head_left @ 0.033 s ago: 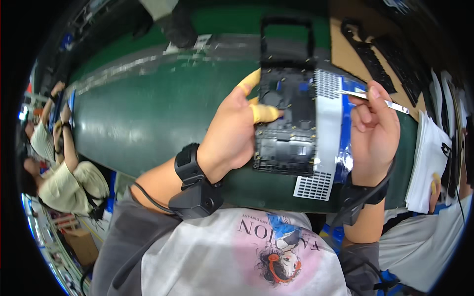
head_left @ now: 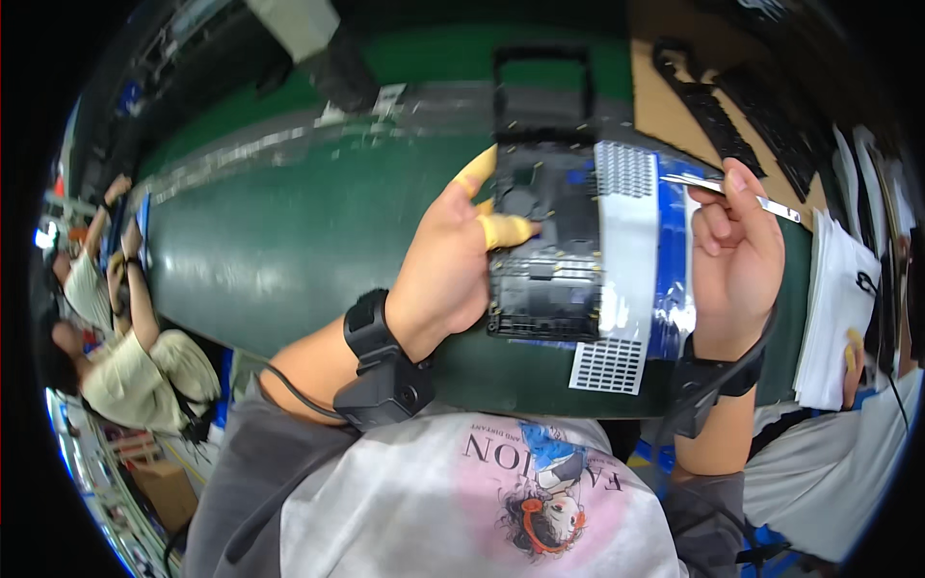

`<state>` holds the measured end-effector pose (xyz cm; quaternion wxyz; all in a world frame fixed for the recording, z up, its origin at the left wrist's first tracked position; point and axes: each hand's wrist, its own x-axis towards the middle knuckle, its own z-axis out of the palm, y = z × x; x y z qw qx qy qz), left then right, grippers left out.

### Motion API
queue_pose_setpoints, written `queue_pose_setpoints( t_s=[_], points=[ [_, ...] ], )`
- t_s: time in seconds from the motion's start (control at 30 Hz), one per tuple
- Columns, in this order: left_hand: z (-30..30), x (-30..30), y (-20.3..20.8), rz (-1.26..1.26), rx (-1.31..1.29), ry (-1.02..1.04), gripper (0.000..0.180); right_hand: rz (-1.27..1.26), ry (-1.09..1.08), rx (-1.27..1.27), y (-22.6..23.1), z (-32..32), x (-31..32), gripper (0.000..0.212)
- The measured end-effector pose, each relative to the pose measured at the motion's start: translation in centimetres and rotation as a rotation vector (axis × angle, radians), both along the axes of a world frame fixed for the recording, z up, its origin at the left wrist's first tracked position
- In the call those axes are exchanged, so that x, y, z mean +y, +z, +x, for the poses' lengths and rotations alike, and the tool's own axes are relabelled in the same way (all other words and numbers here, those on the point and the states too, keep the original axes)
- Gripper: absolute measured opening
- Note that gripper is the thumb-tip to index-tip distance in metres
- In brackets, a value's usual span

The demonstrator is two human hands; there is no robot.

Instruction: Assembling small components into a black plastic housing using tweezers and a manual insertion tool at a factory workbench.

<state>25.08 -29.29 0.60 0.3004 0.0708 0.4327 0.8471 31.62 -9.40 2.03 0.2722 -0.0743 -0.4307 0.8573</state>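
I have the black plastic casing between the two hands, right beside the left one and a little apart from the right. The left hand grips it by its left side, with yellow covers on some fingers and one covered finger laid over the casing's face. An open black frame stretches from its far end.

The right hand pinches metal tweezers between thumb and fingers, the tips pointing left toward the casing. I can't tell whether the tips hold anything. They sit over blue shiny plastic, close to the right edge of a white sheet with dark little rectangles at its near and far ends. The casing overlaps the sheet's left edge.

All this is over the green bench. On the far right I see long black plastic parts on a brown board, and nearer, a white stack. Other people sit to the left.
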Motion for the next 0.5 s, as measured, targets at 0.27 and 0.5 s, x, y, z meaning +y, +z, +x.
queue_pose_setpoints(
  t_s=[0.27,0.5],
  points=[
    [-18.0,5.9,0.4,-0.264,0.051,0.219,0.006,-0.053,-0.193,-0.054,-1.7,0.7,5.3,0.010],
    [-13.3,18.8,0.4,-1.325,1.136,0.274,0.040,-0.029,-0.093,-0.082,-2.8,-1.0,3.1,0.009]
  ],
)
